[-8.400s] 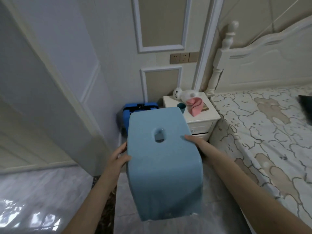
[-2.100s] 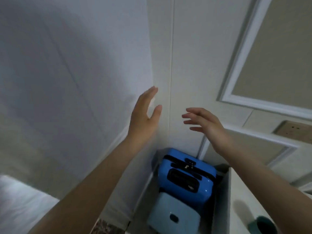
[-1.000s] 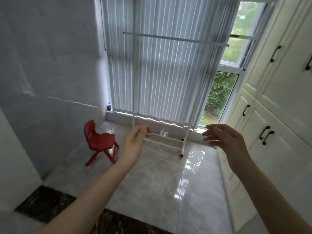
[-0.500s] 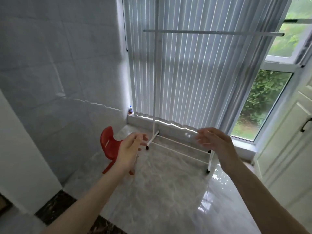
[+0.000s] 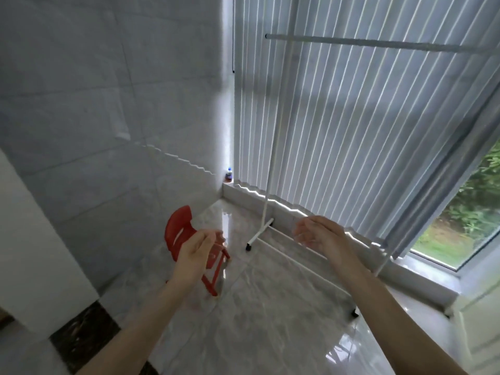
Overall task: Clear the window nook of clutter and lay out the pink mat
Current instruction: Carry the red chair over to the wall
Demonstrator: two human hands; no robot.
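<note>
Both hands are raised empty over the floor, the left hand and right hand with fingers loosely curled. A red chair is seen left, a drying rack by the blinds, a bottle in the far corner.

Both hands, left hand and right hand, hover empty above red chair.

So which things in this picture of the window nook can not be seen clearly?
- Small red plastic chair: head view, seat hidden behind the left hand.
- Tiny bottle with blue cap on the sill: too small to read its label.
- White metal clothes rack: cut off by the top and right edges.
- Right hand: fingertips motion-blurred.
- Pink mat: not in view.
</note>
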